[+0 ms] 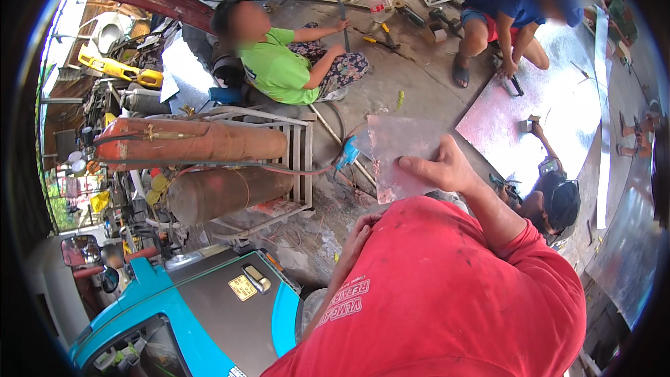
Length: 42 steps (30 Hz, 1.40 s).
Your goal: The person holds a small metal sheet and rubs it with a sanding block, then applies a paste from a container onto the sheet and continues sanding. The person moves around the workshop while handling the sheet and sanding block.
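In my right hand (pixel 450 169) is a small grey rectangular sheet (pixel 398 141), apparently metal, with a rough, flaking left edge. My thumb lies across its upper face and the other fingers are hidden beneath it. My left hand (pixel 358 235) hangs low beside my red shirt, its fingers loosely stretched and nothing visible in them; the shirt covers part of it. Just past the held sheet, a blue object (pixel 347 154) lies by a hose on the concrete floor.
Two gas cylinders (pixel 230 143) lie on a metal frame at left, near a turquoise vehicle door (pixel 209 307). A person in green (pixel 276 63) sits ahead holding a bar. Two people work at a large shiny metal sheet (pixel 495 115) on the right. Tools and bottles (pixel 377 12) lie farther off.
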Available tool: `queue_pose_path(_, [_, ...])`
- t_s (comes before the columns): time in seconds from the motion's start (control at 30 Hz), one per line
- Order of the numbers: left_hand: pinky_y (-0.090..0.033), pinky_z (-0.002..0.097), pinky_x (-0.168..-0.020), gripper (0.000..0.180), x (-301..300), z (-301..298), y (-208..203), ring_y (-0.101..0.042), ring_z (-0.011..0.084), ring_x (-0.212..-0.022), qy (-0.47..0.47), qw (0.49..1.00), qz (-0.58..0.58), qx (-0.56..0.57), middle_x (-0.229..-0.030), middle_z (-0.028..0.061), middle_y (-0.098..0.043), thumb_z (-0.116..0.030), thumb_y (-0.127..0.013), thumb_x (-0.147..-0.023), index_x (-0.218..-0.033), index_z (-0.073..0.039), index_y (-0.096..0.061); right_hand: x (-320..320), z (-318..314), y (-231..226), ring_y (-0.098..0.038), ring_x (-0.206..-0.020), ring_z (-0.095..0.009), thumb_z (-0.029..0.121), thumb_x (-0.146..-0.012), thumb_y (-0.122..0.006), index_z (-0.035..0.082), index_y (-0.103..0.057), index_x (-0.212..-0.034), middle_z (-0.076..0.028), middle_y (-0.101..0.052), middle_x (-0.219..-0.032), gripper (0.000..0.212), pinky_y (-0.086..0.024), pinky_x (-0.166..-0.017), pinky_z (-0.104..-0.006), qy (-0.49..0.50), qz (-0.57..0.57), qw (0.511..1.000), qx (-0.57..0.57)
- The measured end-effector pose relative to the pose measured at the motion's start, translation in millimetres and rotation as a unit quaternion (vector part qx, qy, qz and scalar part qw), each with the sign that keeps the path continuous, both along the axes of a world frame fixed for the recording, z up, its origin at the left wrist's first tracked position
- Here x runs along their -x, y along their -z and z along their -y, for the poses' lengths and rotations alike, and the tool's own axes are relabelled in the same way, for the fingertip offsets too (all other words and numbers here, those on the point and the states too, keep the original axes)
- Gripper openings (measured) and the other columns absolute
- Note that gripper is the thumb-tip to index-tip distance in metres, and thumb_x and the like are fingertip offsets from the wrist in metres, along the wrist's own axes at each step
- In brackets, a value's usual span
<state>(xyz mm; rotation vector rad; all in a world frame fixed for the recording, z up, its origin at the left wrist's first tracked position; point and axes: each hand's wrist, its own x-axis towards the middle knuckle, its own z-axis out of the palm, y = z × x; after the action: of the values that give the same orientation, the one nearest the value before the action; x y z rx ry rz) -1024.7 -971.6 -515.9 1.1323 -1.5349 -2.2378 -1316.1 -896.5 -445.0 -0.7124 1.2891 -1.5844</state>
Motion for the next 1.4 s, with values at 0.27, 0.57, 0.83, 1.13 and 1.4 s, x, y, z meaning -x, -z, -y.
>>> queue_pose_path(0.27, [-0.050,0.0279,-0.076,0.019,-35,-17,21,-0.060,0.0120,-0.079,0.003,0.997,0.079,0.012,-0.089,0.0034,-0.064,-0.022,-0.066,-0.108,-0.098,-0.006,-0.065,-9,18,21,-0.066,-0.082,-0.007,0.026,-0.097,-0.081,0.000,-0.079,-0.109,-0.002,-0.077,-0.091,0.028,-0.055,-0.073,-0.0305,-0.005,0.024,0.999,0.026])
queue_pose_path(0.57, [-0.048,0.0277,-0.074,0.022,-52,-7,35,-0.059,0.0116,-0.079,0.037,0.992,0.119,0.004,-0.087,0.0019,-0.063,-0.025,-0.063,-0.110,-0.099,-0.005,-0.065,-16,14,18,-0.062,-0.070,-0.010,0.032,-0.093,-0.083,-0.002,-0.078,-0.099,-0.007,-0.072,-0.074,0.035,-0.052,-0.065,-0.0348,-0.039,-0.037,0.997,0.061])
queue_pose_path(0.83, [-0.047,0.0276,-0.073,0.025,-67,13,49,-0.058,0.0112,-0.078,0.069,0.980,0.184,0.026,-0.085,0.0006,-0.062,-0.027,-0.060,-0.111,-0.100,-0.005,-0.066,-29,9,35,-0.060,-0.066,-0.010,0.039,-0.094,-0.083,0.000,-0.077,-0.093,-0.006,-0.067,-0.068,0.040,-0.049,-0.060,-0.0359,-0.036,-0.056,0.998,0.001])
queue_pose_path(1.13, [-0.045,0.0307,-0.076,0.030,-41,15,36,-0.057,0.0144,-0.084,0.147,0.982,0.063,0.096,-0.090,0.0009,-0.059,-0.031,-0.056,-0.113,-0.108,-0.003,-0.064,-12,-24,6,-0.055,-0.060,-0.008,0.045,-0.094,-0.083,0.000,-0.074,-0.082,0.001,-0.060,-0.062,0.047,-0.043,-0.053,-0.0342,0.015,-0.005,1.000,-0.022])
queue_pose_path(1.4, [-0.046,0.0381,-0.090,0.033,-2,6,46,-0.058,0.0217,-0.102,0.069,0.994,0.089,0.003,-0.113,0.0070,-0.057,-0.031,-0.059,-0.111,-0.126,-0.002,-0.057,-14,-31,13,-0.052,-0.068,-0.003,0.038,-0.099,-0.082,0.002,-0.079,-0.100,0.007,-0.064,-0.073,0.037,-0.041,-0.057,-0.0287,0.023,0.006,0.999,-0.024])
